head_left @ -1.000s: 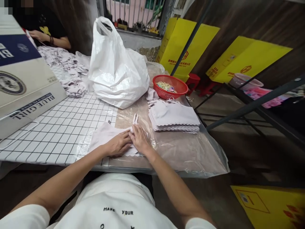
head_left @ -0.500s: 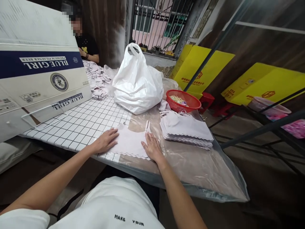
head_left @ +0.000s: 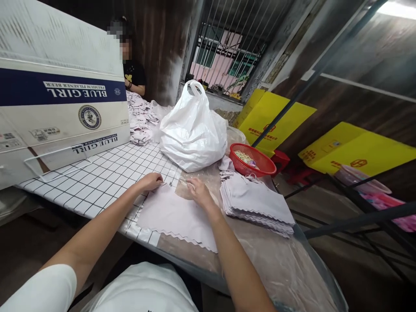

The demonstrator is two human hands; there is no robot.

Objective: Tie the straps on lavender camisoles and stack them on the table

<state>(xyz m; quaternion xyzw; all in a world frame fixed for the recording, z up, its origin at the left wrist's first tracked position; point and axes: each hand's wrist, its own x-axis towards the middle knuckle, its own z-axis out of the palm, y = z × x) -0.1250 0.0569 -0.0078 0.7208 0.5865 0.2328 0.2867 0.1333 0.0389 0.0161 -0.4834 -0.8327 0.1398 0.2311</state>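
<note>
A pale lilac fabric top (head_left: pixel 175 216) with a wavy hem lies flat on the table in front of me. My left hand (head_left: pixel 151 181) is closed at its upper left corner, fingers pinched on what looks like the strap. Over the upper right part of the top is my right hand (head_left: pixel 199 193), its fingers loosely stretched and partly apart. The right strap is hidden behind that hand. Just right of it sits a neat stack of similar tops (head_left: pixel 256 201), wavy hems facing me.
A white plastic bag (head_left: pixel 195 130) stands behind the top, beside a red basket (head_left: pixel 256 167) of small pieces. The upside-down printed carton (head_left: pixel 65 117) fills the left. Across the table a person (head_left: pixel 134 78) sits by a heap of fabric pieces (head_left: pixel 141 117). Metal bars (head_left: pixel 357 221) run at right.
Both hands have moved from the sides of the top up to its upper edge. My left fingers have curled closed. The view has tilted upward a little and closer to the table.
</note>
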